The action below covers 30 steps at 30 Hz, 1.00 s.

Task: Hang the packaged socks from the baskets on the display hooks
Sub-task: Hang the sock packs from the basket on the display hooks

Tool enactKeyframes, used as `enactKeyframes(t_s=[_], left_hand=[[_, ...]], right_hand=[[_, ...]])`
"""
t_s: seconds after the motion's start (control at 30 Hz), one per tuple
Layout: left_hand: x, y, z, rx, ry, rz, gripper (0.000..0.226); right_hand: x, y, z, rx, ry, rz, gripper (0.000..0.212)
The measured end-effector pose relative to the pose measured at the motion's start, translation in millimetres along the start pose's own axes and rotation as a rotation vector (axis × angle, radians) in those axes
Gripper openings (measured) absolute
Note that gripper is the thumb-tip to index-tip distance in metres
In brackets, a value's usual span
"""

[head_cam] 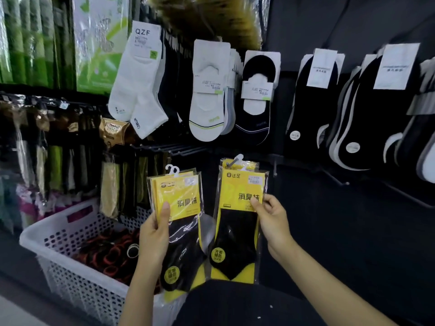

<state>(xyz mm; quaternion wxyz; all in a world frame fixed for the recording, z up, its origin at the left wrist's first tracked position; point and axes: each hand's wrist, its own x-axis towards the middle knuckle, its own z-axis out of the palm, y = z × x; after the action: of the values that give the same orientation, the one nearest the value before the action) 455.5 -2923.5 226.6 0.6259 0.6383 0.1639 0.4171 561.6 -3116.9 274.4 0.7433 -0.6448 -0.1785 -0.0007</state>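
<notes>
**Inspector:** Yellow pack point(236, 229) is pinched at its card by the right hand point(273, 220). Its hanger tab sits at a hook point(231, 163); whether it is seated is unclear.

**Clerk:** Left hand point(153, 231)?

**Inspector:** Thumb and fingers grip a spare stack point(182, 203) over the basket point(77, 285). Step in hand: hanging 1 pack. Next, likely: push the tab home, then release.

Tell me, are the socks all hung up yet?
Not yet. Up top, socks already hang. The right hand holds one yellow pack with its hanger at a hook. The left hand holds more packs, and the basket isn't empty.
</notes>
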Motion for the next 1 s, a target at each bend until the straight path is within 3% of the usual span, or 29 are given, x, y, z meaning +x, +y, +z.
enactKeyframes(t_s=[0.2,0.37,0.57,0.7,0.83,1.0], left_hand=[[4,0,-12,0.030,0.037,0.047,0.032],[2,3,-14,0.002,0.009,0.061,0.023],[3,1,-13,-0.004,-0.023,0.042,0.033],[0,2,-8,-0.017,-0.055,0.030,0.040],[-3,2,1,-0.034,-0.039,-0.022,0.049],[-11,5,22,-0.095,-0.196,-0.016,0.036]], right_hand=[[18,2,19,-0.100,0.010,0.017,0.005],[40,12,26,-0.053,0.135,0.167,0.010],[59,27,22,0.011,0.282,0.334,0.019],[48,35,9,0.055,0.349,0.387,0.013],[21,29,8,0.123,0.105,0.366,0.016],[-13,17,17,0.053,-0.265,0.232,0.034]])
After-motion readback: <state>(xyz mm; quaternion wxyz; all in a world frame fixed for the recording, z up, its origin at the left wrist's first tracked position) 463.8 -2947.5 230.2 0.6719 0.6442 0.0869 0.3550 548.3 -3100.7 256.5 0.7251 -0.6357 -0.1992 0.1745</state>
